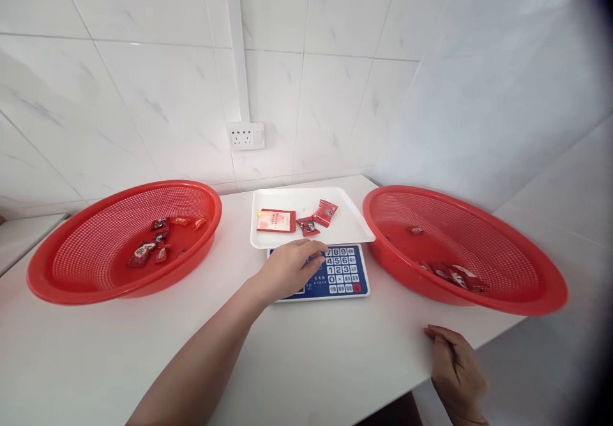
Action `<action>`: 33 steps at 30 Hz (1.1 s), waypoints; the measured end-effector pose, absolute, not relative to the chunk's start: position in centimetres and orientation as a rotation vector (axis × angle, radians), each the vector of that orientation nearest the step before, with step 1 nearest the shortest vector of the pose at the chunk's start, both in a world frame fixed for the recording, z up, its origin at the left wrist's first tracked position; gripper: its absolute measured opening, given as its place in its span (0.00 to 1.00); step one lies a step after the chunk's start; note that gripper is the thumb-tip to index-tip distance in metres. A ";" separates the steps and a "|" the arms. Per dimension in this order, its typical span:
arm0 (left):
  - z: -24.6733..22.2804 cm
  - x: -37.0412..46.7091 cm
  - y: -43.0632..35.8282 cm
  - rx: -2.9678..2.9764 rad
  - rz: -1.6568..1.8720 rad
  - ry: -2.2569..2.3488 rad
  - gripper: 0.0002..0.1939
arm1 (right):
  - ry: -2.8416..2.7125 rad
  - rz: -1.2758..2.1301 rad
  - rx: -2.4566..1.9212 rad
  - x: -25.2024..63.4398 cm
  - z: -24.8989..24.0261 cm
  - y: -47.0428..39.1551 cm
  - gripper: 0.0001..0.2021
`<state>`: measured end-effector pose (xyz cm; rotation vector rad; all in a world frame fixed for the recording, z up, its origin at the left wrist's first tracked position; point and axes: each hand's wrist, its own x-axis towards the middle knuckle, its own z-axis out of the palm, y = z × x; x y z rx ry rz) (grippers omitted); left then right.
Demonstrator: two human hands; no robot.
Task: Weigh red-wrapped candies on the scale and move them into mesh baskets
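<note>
White tiled wall (158, 81) stands behind one white table (335, 349) in the head view; one socket plate (246, 136) is fitted on the wall at the foot of one vertical conduit (238, 49). One scale (342, 285) with a blue keypad sits at the middle of the table, carrying one white tray (352, 228). Three packets lie on the tray: one flat rectangular packet (276, 221) at left, one small dark-and-red packet (308, 226) at centre, and one red packet (325, 212) to its right, the latter two close together. Two red baskets flank the scale. The left basket (52, 279) contains several small wrapped packets (140, 253); the right basket (541, 292) contains one packet (414, 229) by itself and a cluster (460, 277) nearer the front, number not readable. Two hands are visible. The left hand (293, 267) is over the keypad, fingers bent, with a narrow gap to the thumb; key contact cannot be determined. The right hand (457, 372) is near the table edge, before the right basket, fingers folded inward; whether they enclose anything cannot be determined.
</note>
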<state>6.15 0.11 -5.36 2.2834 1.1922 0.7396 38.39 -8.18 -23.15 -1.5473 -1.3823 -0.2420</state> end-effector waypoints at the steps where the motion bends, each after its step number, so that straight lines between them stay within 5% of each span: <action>1: -5.3 6.2 0.1 2.285 0.742 1.187 0.14 | -1.384 -0.239 -1.542 38.4 -23.1 -8.2 0.13; 23: -4.5 5.3 -0.1 2.407 0.799 1.219 0.13 | -1.453 -0.299 -1.624 37.9 -21.8 -8.4 0.16; 27: -5.5 5.0 0.9 2.633 0.735 1.324 0.15 | -1.633 -0.447 -1.226 36.0 -16.9 -9.7 0.03; 33: -6.3 4.6 1.4 2.672 0.649 1.344 0.19 | -1.805 -0.180 -1.531 37.0 -4.9 -3.2 0.09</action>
